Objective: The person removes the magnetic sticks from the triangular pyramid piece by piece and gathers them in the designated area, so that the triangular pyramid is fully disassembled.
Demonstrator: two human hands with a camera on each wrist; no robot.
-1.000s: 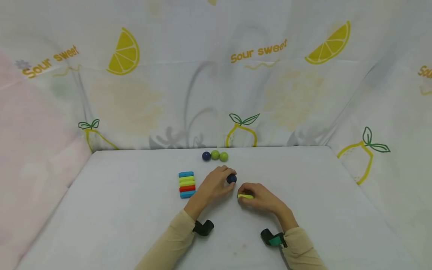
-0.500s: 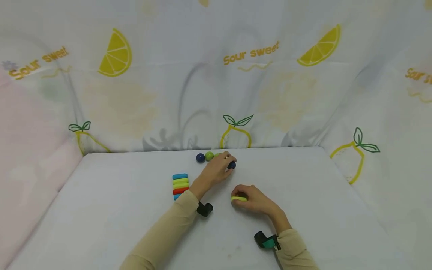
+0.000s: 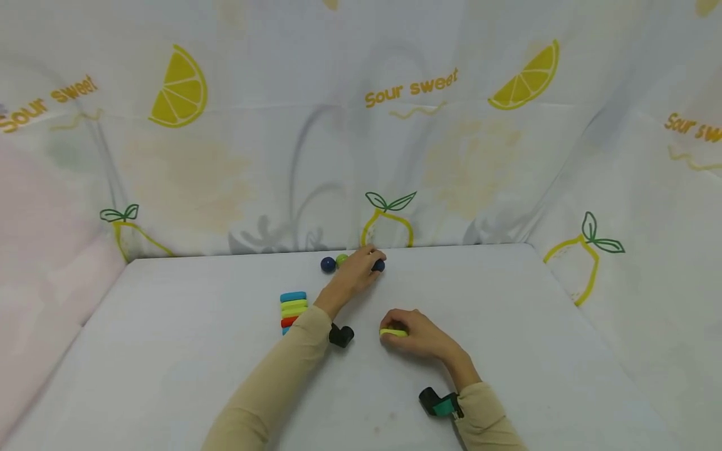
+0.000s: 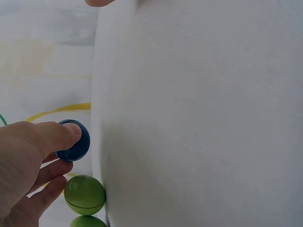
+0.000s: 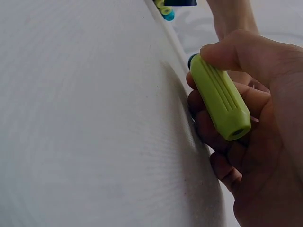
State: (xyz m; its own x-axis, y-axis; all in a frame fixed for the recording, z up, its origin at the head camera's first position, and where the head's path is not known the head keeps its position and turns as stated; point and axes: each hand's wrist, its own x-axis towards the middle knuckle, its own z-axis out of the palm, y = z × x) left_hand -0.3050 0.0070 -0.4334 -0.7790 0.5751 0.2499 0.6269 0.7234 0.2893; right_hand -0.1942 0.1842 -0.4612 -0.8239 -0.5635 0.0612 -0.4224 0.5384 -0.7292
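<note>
My left hand [image 3: 354,272] reaches to the back of the white table, pinching a dark blue ball [image 4: 78,144] between thumb and fingers. In the left wrist view, a green ball [image 4: 85,195] sits right beside it, with a second green ball [image 4: 89,222] partly cut off. From the head, my left hand covers part of that ball row. Nearer the front, my right hand [image 3: 420,336] holds a small yellow-green grooved bar [image 5: 220,97], thumb on top and curled fingers beneath. The bar has a dark hole in its end.
Left of my left forearm lies a row of short coloured bars, including a blue one [image 3: 293,296] and a red one [image 3: 289,322]; the sleeve hides part of it. Another dark blue ball [image 3: 328,264] ends the ball row. A printed cloth [image 3: 271,156] hangs behind the table.
My left hand has carried the dark blue ball away from me, up to the right end of the ball row. The right hand keeps its grip on the bar; the head view has shifted slightly.
</note>
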